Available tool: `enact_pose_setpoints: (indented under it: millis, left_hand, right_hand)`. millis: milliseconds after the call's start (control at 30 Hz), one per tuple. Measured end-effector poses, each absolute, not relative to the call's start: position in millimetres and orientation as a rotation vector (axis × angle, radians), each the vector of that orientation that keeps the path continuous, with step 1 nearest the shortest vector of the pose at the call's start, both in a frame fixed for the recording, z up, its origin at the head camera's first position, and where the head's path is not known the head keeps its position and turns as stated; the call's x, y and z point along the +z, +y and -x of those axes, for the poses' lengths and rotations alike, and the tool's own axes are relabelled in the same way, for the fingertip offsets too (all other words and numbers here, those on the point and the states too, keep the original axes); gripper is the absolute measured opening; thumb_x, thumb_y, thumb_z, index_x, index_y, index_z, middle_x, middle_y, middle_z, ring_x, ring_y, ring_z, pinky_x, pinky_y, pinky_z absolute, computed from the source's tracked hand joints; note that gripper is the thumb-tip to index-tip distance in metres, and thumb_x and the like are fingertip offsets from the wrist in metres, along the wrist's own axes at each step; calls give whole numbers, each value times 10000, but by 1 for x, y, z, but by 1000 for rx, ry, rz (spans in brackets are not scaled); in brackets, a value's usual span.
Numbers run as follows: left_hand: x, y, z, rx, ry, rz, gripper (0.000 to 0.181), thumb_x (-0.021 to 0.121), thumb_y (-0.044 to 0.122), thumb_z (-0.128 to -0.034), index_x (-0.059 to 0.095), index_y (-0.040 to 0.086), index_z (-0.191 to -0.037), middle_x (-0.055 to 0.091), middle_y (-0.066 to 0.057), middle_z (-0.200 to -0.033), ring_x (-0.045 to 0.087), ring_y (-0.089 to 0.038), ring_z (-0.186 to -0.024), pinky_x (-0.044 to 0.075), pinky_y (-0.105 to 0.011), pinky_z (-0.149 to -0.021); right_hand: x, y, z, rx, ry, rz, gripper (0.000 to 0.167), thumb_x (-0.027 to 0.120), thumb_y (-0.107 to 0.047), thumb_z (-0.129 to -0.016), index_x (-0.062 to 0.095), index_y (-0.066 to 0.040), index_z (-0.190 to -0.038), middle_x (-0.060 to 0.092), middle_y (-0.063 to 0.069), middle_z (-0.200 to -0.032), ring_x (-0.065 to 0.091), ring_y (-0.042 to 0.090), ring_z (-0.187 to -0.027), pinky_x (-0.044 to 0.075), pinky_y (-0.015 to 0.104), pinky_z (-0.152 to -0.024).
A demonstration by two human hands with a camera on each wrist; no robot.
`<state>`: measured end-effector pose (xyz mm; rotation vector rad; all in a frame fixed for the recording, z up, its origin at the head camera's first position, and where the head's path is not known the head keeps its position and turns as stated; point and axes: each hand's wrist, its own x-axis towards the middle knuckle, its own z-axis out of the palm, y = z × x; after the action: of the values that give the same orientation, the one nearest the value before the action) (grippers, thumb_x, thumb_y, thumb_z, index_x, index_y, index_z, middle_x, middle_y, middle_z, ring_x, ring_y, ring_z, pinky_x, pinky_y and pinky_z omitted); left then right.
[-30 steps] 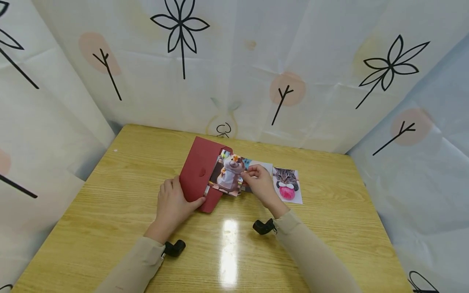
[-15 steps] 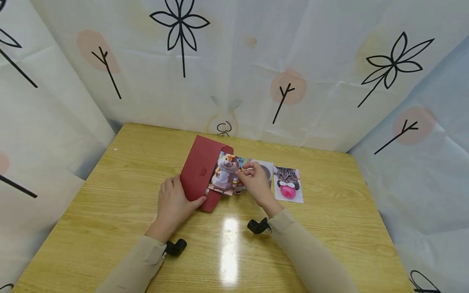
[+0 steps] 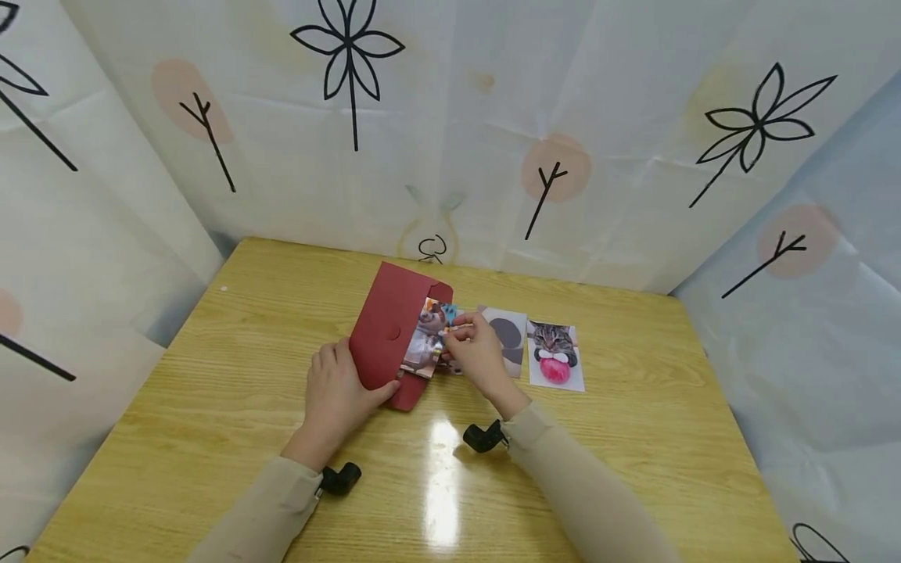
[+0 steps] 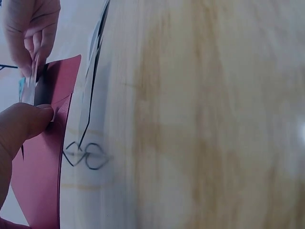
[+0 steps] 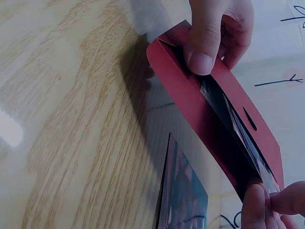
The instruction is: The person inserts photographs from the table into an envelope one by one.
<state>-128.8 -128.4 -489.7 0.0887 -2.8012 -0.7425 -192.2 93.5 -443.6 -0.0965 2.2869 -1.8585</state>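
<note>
Over the table point(image 3: 232, 414), your left hand point(image 3: 338, 395) grips a red envelope point(image 3: 383, 324), thumb inside its gaping mouth, apparently to hold the opening wide. Your right hand point(image 3: 479, 356) pinches a photo card point(image 3: 425, 340) by its outer edge, likely leaving the opposite end free to fit between the envelope's walls, where it partly sits. The glossy card pictures a furry, brown-and-white animal figure. A cat card point(image 3: 556, 356) and a dark-spotted card point(image 3: 508, 336) lie to the right, presumably for easy reach.

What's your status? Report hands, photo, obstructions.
Left hand grips red envelope. Right hand pinches photo. Photo partly inside envelope. No obstruction visible.
</note>
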Motion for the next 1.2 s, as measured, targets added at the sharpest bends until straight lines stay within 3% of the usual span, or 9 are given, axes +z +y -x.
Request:
enact_pose_setpoints:
  millis: [100,333,1000,1200]
  left_hand:
    - [-490,-127,128,-736,-2806,-84,1109,808,622,-620,369,-106,-1333,444,-261,-1181,408,-397,-1055,381,-521,-882]
    - [-490,-128,127,-712,-2803,-104,1101,819,593,-611,367,-110,-1328,439,-268,-1176,402,-399,-1054,366,-521,-898]
    - [-491,-122,128,-711,-2799,-75,1093,799,627,-614,388,-96,-1322,447,-252,-1146,414,-384,-1029,380,-508,-874]
    - [-491,-124,128,-717,-2799,-89,1081,793,629,-624,383,-96,-1314,445,-247,-1153,412,-383,-1037,384,-509,-865]
  right_hand:
    - [-452,90,192,-1859,2315,75,299,591,-77,-933,490,-29,-1210,661,178,-974,674,383,-784,546,470,-675]
    - [-455,74,194,-1893,2311,66,283,586,-36,-915,493,7,-1178,652,190,-953,684,306,-711,568,404,-669]
    - [-458,63,198,-1852,2341,124,278,573,-55,-938,570,20,-1206,656,187,-953,692,310,-771,570,359,-672]
    - [-452,68,197,-1776,2349,214,328,603,-161,-956,596,-9,-1246,654,144,-980,686,323,-794,568,405,-684]
